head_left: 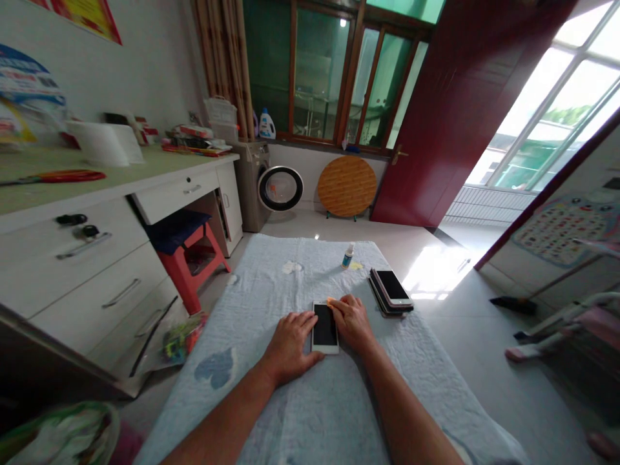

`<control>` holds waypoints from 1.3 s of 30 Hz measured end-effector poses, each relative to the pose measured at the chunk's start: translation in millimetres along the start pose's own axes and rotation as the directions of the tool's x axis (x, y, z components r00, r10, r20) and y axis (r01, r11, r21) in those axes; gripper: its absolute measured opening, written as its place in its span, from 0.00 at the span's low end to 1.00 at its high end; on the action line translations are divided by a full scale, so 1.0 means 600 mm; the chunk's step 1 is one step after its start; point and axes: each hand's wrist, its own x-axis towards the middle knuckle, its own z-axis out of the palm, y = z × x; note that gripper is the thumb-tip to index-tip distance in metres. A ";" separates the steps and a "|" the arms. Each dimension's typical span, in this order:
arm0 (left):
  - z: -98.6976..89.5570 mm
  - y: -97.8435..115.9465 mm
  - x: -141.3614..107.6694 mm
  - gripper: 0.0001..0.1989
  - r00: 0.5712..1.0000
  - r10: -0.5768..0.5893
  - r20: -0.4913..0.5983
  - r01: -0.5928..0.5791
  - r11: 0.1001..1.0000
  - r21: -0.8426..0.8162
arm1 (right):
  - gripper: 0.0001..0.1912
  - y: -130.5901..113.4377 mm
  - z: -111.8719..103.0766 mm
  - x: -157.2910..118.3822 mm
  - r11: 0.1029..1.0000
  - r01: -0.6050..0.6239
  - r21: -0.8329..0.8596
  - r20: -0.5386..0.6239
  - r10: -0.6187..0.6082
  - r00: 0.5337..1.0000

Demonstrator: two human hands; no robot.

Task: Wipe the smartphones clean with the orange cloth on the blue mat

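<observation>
A white phone with a dark screen lies flat on the light blue cloth of the table. My left hand rests at its left side, fingertips on the left edge and thumb at the lower edge, holding it. At the phone's upper right, my right hand pinches a small orange piece against the top of the phone. Farther back stands a small spray bottle. To the right is a stack of phones, a white-framed one on top.
Left of the table are a red stool and a white desk with drawers. Behind are a washing machine with its door open, a round wooden board and a dark red door.
</observation>
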 end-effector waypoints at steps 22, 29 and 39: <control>0.001 -0.005 -0.002 0.35 1.000 0.003 0.006 -0.003 1.000 -0.028 | 0.17 0.003 0.008 -0.003 1.000 -0.018 -0.016 0.018 0.019 1.000; -0.003 -0.007 -0.003 0.33 1.000 0.011 -0.002 -0.011 0.998 -0.057 | 0.17 0.004 0.008 -0.003 0.999 -0.023 -0.044 -0.005 0.023 1.000; -0.001 0.002 -0.002 0.32 1.000 -0.006 -0.006 0.005 0.999 -0.053 | 0.16 0.003 0.012 -0.002 0.997 -0.018 -0.075 0.021 0.020 1.000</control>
